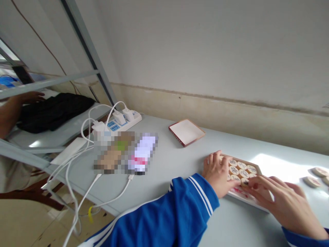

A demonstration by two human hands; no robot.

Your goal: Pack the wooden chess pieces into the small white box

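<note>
Round wooden xiangqi pieces with dark characters lie in rows inside a shallow box. My left hand is closed on the left side of this box, its fingers over the far left edge and its thumb along the pieces. Over the near right part of the box, the fingers of my right hand are pinched together at a xiangqi piece in the near row. My right fingers partly cover that piece. Red marks show on the box floor below the rows.
Several loose pieces lie at the table's right edge. A box lid rests near the wall. Left of it are two blurred phones with white cables and a power strip. Another person's arm shows beyond the metal frame.
</note>
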